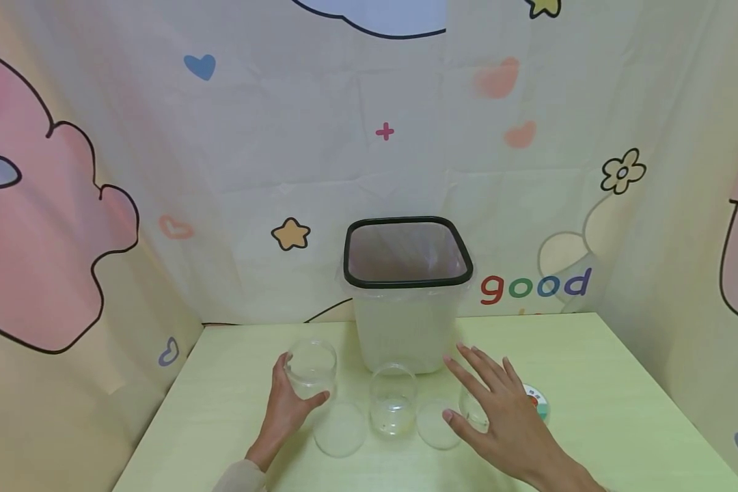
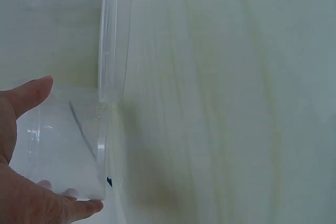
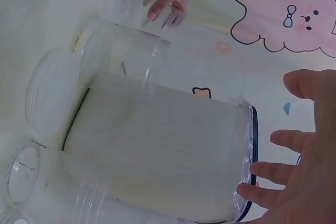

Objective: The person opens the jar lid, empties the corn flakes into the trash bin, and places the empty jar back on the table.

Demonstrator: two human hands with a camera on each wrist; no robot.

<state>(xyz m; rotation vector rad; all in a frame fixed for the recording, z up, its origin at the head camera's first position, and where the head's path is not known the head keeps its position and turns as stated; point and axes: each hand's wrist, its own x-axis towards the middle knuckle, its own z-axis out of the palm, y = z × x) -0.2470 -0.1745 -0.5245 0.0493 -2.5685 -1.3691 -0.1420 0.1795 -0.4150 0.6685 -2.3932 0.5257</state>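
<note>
In the head view my left hand (image 1: pixel 288 408) holds a clear plastic jar (image 1: pixel 310 365) at the left, thumb on its near side and fingers on its far side. The left wrist view shows this jar (image 2: pixel 65 140) between thumb and fingers, with a clear round lid (image 2: pixel 114 40) close by. My right hand (image 1: pixel 509 425) is spread, fingers apart, above another clear jar (image 1: pixel 471 410) that it partly hides. Between the hands stands a third clear jar (image 1: pixel 393 403). Round translucent lids lie on the table, one left (image 1: pixel 339 430) and one right (image 1: pixel 438 425) of it.
Behind the jars stands a whitish bin (image 1: pixel 406 331) with a black rim and a plastic liner. A round item with a printed white, red and green top (image 1: pixel 539 404) is partly hidden behind the right hand. A patterned cloth (image 1: pixel 246 171) hangs around the pale green table (image 1: pixel 621 410).
</note>
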